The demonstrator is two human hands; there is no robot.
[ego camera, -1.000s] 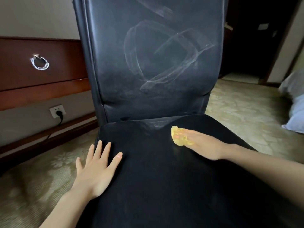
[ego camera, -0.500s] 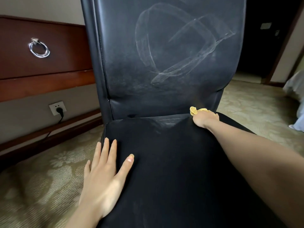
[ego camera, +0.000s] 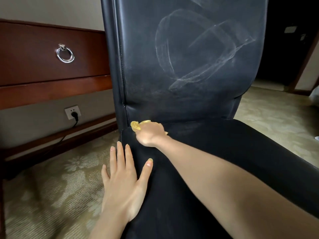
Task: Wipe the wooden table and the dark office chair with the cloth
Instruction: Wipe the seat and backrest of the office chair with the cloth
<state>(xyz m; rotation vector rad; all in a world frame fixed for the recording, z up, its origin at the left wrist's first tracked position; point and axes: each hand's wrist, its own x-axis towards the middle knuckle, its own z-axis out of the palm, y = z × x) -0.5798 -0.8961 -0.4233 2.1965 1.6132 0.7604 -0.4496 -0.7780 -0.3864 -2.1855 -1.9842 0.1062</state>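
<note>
The dark office chair [ego camera: 224,152] fills the view, its leather back streaked with pale curved wipe marks. My right hand [ego camera: 150,133] presses a small yellow cloth [ego camera: 135,125] into the seam between seat and back, at the seat's far left corner. Most of the cloth is hidden under the hand. My left hand [ego camera: 124,185] lies flat, fingers spread, on the seat's left edge, holding nothing. The wooden table [ego camera: 43,69] with a drawer and a silver ring pull [ego camera: 65,54] stands at the left behind the chair.
A wall socket [ego camera: 72,112] with a black plug and cable sits under the wooden table. Patterned beige carpet [ego camera: 51,187] covers the floor. A dark doorway [ego camera: 284,40] opens at the back right.
My right hand has slid the cloth along the seat's back seam from the right side to the far left corner. The left hand stays flat on the seat edge. The camera has come closer.
</note>
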